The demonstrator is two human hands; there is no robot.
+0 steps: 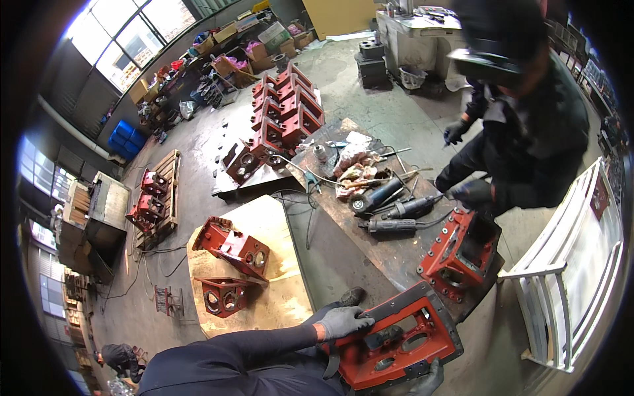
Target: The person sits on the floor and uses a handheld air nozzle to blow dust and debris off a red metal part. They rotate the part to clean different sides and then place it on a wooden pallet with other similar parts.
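Observation:
Between my hands is a red metal housing (399, 350) with a dark flat rim and round and oval openings, held tilted before my body. My left hand (347, 323), in a grey glove, is closed over its upper left edge. My right hand (429, 381), gloved too, grips the lower right rim; its fingers are partly hidden by the frame's lower edge. A dark part (384, 338) shows inside the housing; its kind I cannot make out. Just beyond, another red housing (456, 257) rests on the workbench corner, near the held one.
The steel workbench (360, 247) bears angle grinders (376, 197), rags (360, 168) and cables. A co-worker (528, 125) in dark clothes stands across it. Red castings (241, 251) lie on a wooden board (284, 290) at left; a white rack (568, 284) stands at right.

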